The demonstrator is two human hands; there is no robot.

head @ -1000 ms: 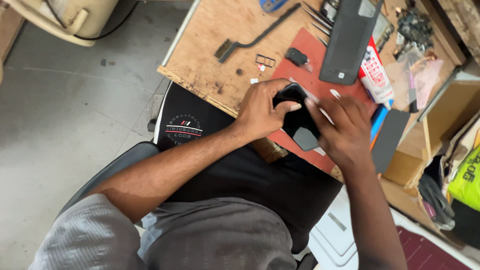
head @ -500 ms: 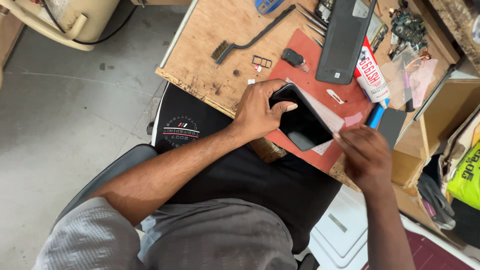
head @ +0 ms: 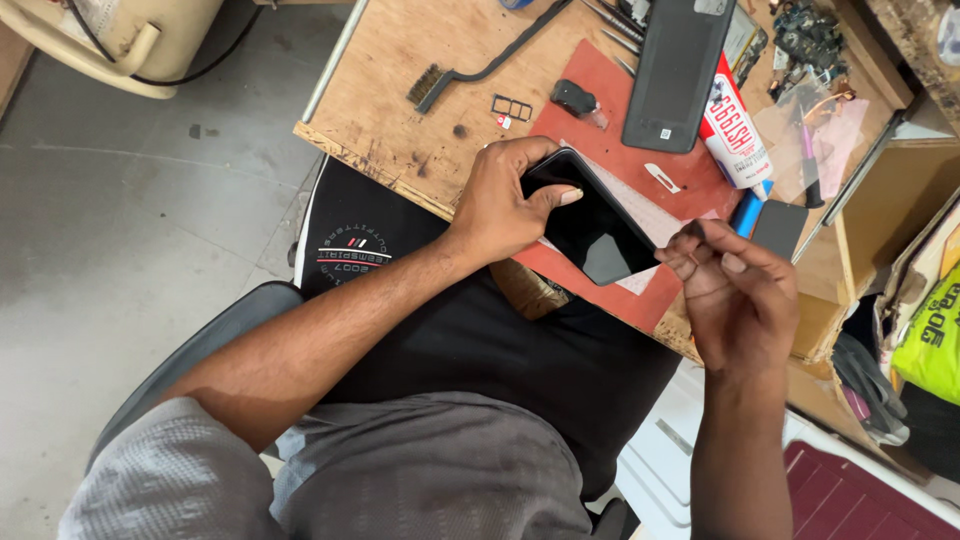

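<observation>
Fingers of the left hand (head: 505, 205) grip a glossy black smartphone (head: 592, 222) over the red mat (head: 600, 120) — right hand (head: 740, 300), fingertips (head: 690, 250) pinched together, hovers just beside it.

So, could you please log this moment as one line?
left hand: holds black phone | right hand: lifted beside phone, fingertips pinched | under: red mat

1. Glossy black glass on the phone (head: 592, 226), mirror-smooth, with a pale reflection.
2. Rough, scuffed raw wood on the workbench (head: 400, 90), chipped along the edge.
3. Matt red rubbery mat (head: 600, 120), smooth.
4. Matt dark plastic on the back cover (head: 678, 70).
5. Glossy white-and-red plastic on the glue tube (head: 733, 130).
6. Soft grey woven cloth on the trousers (head: 420, 470).
</observation>
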